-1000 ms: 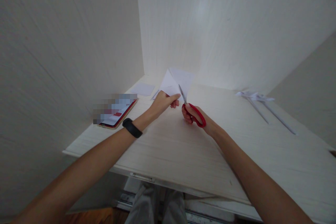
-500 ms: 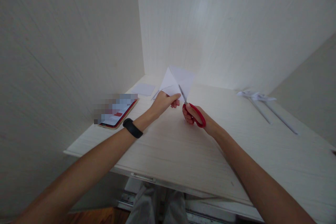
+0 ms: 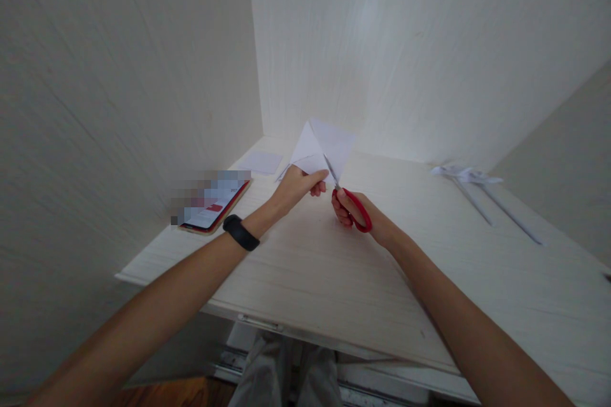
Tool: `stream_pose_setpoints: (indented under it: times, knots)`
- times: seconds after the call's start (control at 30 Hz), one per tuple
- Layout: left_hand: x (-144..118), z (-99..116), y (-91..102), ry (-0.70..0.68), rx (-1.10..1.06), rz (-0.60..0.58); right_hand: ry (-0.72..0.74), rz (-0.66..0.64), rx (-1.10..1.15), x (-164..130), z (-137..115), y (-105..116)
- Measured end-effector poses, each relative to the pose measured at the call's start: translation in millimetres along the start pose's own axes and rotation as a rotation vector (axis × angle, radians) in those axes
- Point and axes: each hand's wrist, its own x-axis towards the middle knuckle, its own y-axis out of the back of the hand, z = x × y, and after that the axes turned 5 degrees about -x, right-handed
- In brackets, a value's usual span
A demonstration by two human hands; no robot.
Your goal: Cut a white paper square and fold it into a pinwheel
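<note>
At a pale wooden bench [image 3: 334, 280] set into a white-walled corner, 2 bare hands work on 1 folded sheet of white paper [image 3: 321, 147], held raised above the far middle of the bench top: the left hand [image 3: 298, 186] pinches its lower edge between thumb and fingers, while the right hand [image 3: 356, 211] is clenched through the loops of 1 pair of red-handled scissors [image 3: 344, 196], whose blades point up and away into the paper's lower right edge. A black wristband [image 3: 240, 232] circles the left wrist. 1 phone in a red case [image 3: 214, 206] lies flat near the bench's left edge, close to the left wall, and 1 smaller loose sheet of paper [image 3: 261, 161] lies flat behind it toward the corner. Well apart on the right, 2 thin white rolled-paper sticks [image 3: 496, 206] lie side by side, their far ends meeting in a crumpled white bunch. The stretch of bench between the hands and the front edge is bare, as is the wide area between the scissors and the sticks; walls close off the left and the back.
</note>
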Motion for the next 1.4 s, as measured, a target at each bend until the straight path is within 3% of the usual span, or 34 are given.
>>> stream_pose_setpoints:
  times: [0.3,1.4]
  knots:
    - [2.6,-2.6,2.6,0.007,0.005,0.054,-0.011,-0.004,-0.009,-0.9,-4.0,-0.3]
    - [-1.3,0.3,-2.4,0.067,-0.040,0.061,-0.021,0.008,0.042,0.2,0.0,-3.1]
